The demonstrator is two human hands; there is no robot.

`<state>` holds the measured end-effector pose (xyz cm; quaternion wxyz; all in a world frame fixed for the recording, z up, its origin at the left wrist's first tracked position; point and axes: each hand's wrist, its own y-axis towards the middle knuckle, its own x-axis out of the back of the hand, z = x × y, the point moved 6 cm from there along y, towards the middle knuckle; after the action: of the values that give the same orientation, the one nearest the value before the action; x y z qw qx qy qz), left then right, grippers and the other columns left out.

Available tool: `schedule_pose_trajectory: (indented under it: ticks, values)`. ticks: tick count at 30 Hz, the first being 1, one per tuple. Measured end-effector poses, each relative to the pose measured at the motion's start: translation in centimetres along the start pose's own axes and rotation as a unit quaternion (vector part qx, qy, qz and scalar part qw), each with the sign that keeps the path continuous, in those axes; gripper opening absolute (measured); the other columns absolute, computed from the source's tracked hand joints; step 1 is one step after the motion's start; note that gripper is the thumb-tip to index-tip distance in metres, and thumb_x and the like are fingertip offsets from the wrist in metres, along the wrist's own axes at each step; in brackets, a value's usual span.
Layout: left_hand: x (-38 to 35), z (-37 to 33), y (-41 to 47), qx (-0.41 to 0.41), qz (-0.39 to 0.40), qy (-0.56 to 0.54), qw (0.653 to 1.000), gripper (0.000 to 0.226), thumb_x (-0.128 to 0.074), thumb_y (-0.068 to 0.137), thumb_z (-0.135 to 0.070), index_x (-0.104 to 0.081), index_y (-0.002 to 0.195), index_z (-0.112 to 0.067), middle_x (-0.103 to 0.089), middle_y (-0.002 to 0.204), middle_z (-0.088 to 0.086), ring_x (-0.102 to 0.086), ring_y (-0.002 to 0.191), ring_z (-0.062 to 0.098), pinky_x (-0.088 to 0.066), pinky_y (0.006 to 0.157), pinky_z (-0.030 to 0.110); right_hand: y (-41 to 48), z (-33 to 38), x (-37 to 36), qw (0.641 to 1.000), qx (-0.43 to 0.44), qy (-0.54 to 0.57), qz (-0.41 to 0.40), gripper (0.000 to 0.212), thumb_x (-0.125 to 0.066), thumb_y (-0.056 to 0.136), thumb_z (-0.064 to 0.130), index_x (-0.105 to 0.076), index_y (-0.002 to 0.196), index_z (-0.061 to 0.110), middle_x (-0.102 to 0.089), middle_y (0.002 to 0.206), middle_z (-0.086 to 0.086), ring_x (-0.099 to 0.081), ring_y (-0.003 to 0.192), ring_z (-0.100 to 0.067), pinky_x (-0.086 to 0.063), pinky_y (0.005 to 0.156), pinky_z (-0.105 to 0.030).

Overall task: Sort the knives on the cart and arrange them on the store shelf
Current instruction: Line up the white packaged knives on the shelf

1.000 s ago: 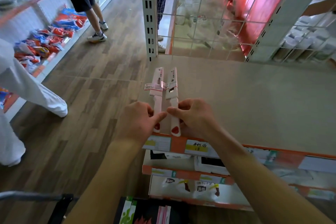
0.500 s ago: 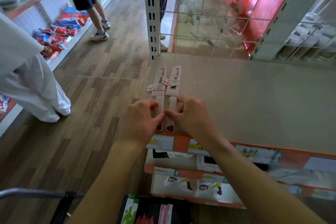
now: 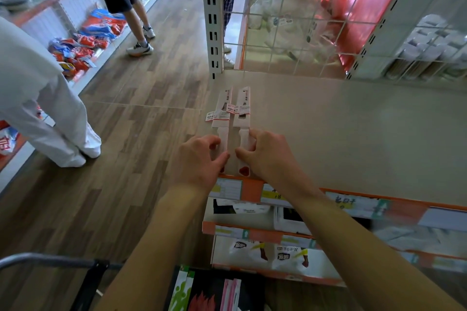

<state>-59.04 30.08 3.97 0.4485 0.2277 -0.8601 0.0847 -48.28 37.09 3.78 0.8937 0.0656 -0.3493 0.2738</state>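
Note:
Two packaged knives in white and pink card sleeves lie side by side on the beige store shelf [image 3: 341, 134], near its left front corner. My left hand [image 3: 199, 159] pinches the handle of the left knife [image 3: 222, 113]. My right hand [image 3: 265, 156] pinches the handle of the right knife [image 3: 242, 111]. Both blades point away from me. The cart [image 3: 50, 260] shows at the bottom edge, with more packaged goods [image 3: 214, 293] in it.
The shelf's orange price rail [image 3: 252, 189] runs along the front, with lower shelves of goods beneath. A white upright post [image 3: 212, 15] and wire grid back the shelf. A person in white stands at left; another in dark shorts stands further down the wooden aisle.
Both hands have slid the two knives slightly further onto the shelf and set them parallel. The person in white has stepped closer along the aisle.

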Motion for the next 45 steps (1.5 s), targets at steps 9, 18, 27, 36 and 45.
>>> schedule_pose_trajectory:
  ticks: [9,18,27,36,45]
  values:
    - [1.5,0.2,-1.4,0.03,-0.028,0.03,0.999,0.041,-0.057,0.089,-0.029,-0.051,0.129,-0.021,-0.055,0.13,0.002,-0.05,0.117,0.02,-0.034,0.086,0.024,-1.4,0.5,1.3,0.997,0.028,-0.053,-0.044,0.029,-0.059,0.09,0.025,-0.064,0.107,0.002,-0.068,0.081,-0.008,-0.061,0.068,-0.013,-0.045,0.064,-0.013]
    - [2.3,0.7,-4.4,0.012,-0.033,0.011,0.999,0.042,-0.057,0.087,-0.036,-0.055,0.125,-0.021,-0.059,0.127,0.004,-0.057,0.109,0.023,-0.048,0.089,0.036,-3.4,0.0,0.5,0.997,-0.023,-0.063,-0.046,0.042,-0.059,0.089,0.025,-0.055,0.127,0.008,-0.065,0.115,-0.008,-0.06,0.105,-0.02,-0.041,0.088,-0.022]
    - [4.6,1.1,-10.6,-0.05,-0.041,0.025,0.998,0.039,-0.054,0.09,-0.033,-0.054,0.127,-0.02,-0.061,0.123,0.003,-0.054,0.112,0.021,-0.041,0.094,0.035,-11.3,2.5,0.1,0.986,0.035,-0.105,-0.121,0.042,-0.05,0.094,0.026,-0.047,0.134,0.017,-0.055,0.126,-0.002,-0.05,0.112,-0.014,-0.03,0.083,-0.014]
    - [3.1,4.0,-18.5,-0.08,0.026,0.047,0.995,0.044,-0.055,0.089,-0.035,-0.049,0.131,-0.023,-0.054,0.133,-0.001,-0.046,0.122,0.02,-0.036,0.1,0.034,-20.6,0.6,-5.3,0.987,-0.035,-0.11,-0.109,0.042,-0.053,0.091,0.024,-0.051,0.132,0.016,-0.052,0.131,-0.002,-0.047,0.121,-0.02,-0.04,0.1,-0.031]
    - [2.1,3.5,-24.1,-0.114,0.017,0.039,0.993,0.046,-0.055,0.089,-0.034,-0.047,0.133,-0.022,-0.052,0.135,-0.001,-0.046,0.123,0.019,-0.038,0.099,0.034,-27.3,-0.6,-5.6,0.985,-0.059,-0.105,-0.124,0.042,-0.053,0.092,0.024,-0.05,0.133,0.016,-0.053,0.129,-0.003,-0.049,0.116,-0.018,-0.038,0.09,-0.023]
